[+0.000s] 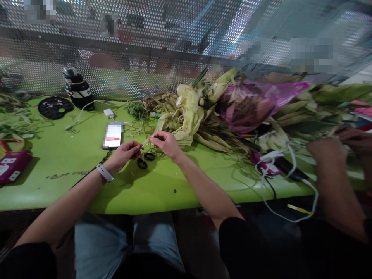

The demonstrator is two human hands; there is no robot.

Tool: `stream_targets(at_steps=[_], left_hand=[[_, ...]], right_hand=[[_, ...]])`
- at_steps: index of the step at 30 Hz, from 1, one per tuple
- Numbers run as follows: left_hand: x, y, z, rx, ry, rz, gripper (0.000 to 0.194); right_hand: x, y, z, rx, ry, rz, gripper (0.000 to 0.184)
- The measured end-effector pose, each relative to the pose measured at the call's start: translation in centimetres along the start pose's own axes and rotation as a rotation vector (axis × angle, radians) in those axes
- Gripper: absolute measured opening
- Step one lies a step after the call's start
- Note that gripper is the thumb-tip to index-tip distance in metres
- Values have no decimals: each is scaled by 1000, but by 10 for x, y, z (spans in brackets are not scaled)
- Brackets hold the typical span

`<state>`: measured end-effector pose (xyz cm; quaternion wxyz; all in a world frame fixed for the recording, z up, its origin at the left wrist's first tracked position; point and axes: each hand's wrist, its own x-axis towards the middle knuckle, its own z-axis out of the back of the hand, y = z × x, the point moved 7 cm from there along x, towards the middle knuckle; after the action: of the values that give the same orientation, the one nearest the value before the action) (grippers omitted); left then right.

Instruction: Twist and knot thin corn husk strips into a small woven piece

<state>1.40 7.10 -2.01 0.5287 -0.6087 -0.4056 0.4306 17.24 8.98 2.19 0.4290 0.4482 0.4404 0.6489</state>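
My left hand (125, 153) and my right hand (165, 142) meet above the green table (66, 170), both pinching a thin pale strip of leaf (146, 142) between their fingertips. A white watch sits on my left wrist. Black-handled scissors (145, 159) lie on the table just under my hands. A heap of pale dried leaves and husks (188, 116) lies right behind my right hand.
A phone (112, 135) with a charger and cable lies left of the leaves. A black bottle (78, 90), a dark fan (55, 107) and a magenta power strip (11, 164) are at left. A pink bag (255, 102) tops the heap. Another person's hands (334, 149) work at right among cables.
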Motion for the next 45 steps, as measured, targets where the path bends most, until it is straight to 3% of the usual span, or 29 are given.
stream_targets(at_steps=[9, 14, 19, 23, 27, 32, 45], left_hand=[[-7, 3, -6, -106, 59, 168, 14], [-5, 0, -6, -43, 49, 94, 14], [-3, 1, -6, -38, 83, 42, 18], [-5, -4, -12, 47, 172, -16, 23], [-7, -8, -14, 146, 175, -66, 27], [-5, -7, -10, 202, 163, -102, 28], [-2, 0, -9, 47, 115, -97, 29]], right_hand=[[-3, 5, -2, -132, 68, 32, 23], [-4, 9, -1, -234, 21, 125, 21], [-7, 20, 2, -416, -81, 327, 19], [-8, 20, -5, -445, -27, 391, 20], [-6, 14, -6, -470, 6, 333, 20], [-1, 5, -3, -339, 54, 170, 22], [0, -4, -3, -174, 49, 38, 27]])
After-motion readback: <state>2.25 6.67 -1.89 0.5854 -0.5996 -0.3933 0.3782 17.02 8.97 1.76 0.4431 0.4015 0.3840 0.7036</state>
